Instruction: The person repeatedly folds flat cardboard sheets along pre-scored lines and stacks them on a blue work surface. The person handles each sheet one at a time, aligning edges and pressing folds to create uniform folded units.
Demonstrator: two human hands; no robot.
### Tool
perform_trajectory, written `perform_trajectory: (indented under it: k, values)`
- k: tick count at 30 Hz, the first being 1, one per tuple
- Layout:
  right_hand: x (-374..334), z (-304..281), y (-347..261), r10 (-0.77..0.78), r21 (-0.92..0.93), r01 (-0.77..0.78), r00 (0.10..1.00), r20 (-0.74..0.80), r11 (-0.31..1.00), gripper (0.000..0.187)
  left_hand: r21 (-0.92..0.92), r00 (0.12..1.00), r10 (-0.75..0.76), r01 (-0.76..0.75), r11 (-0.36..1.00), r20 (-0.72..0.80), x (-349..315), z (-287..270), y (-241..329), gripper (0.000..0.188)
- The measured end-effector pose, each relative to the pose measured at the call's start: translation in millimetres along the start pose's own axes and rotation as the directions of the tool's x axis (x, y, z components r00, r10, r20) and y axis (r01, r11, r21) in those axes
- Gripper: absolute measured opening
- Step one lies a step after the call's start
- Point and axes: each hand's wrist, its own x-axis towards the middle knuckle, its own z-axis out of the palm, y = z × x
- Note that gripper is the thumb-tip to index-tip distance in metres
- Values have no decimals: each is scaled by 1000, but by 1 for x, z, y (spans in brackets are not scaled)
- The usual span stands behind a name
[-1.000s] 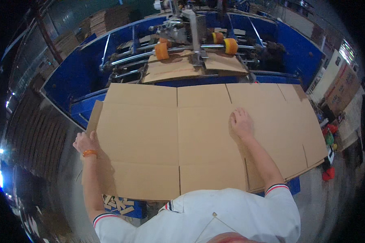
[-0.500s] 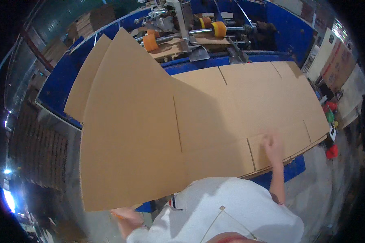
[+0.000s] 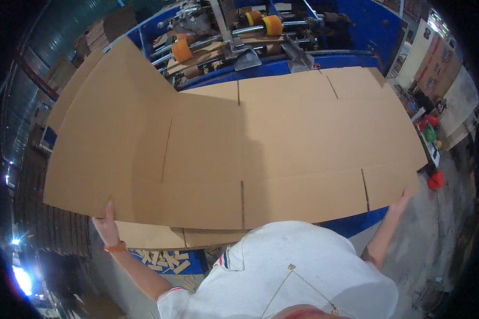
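Observation:
A wide brown cardboard sheet [image 3: 292, 138], slotted along its near and far edges, stretches across in front of me. Its left part rises and curves upward. My left hand [image 3: 107, 224] grips the near edge toward the left, thumb on top and fingers hidden underneath. At the near right corner, my right hand [image 3: 401, 201] pinches the edge, its fingers partly hidden below. Under the held sheet another cardboard sheet [image 3: 149, 234] shows along the near side. One more cardboard panel [image 3: 69, 98] stands behind the raised left part.
Beyond the sheet stands a blue machine [image 3: 378, 32] with metal shafts, orange rollers [image 3: 182, 51] and metal guide plates [image 3: 247, 59]. Cardboard scraps [image 3: 165, 260] lie on a blue surface below. Stacked cardboard [image 3: 48, 212] is at left; red and green items [image 3: 430, 130] at right.
The cardboard sheet has shifted left and its left part has come lower. My right hand has moved from the sheet's surface to its right corner; my left hand has risen to the near edge.

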Motion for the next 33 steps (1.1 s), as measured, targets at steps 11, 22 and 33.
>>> perform_trajectory:
  k: [11,22,33]
  values:
    - [-181,129,0,-566,-501,662,745,353,558,37,131,977,143,-122,984,-158,-28,53,-41,26]
    - [-141,236,42,-459,147,977,-60,886,156,39,147,956,183,-219,964,229,-59,122,-80,33]
    - [-196,198,96,274,447,891,-412,869,-78,62,182,398,281,-801,570,873,-113,189,-58,67]
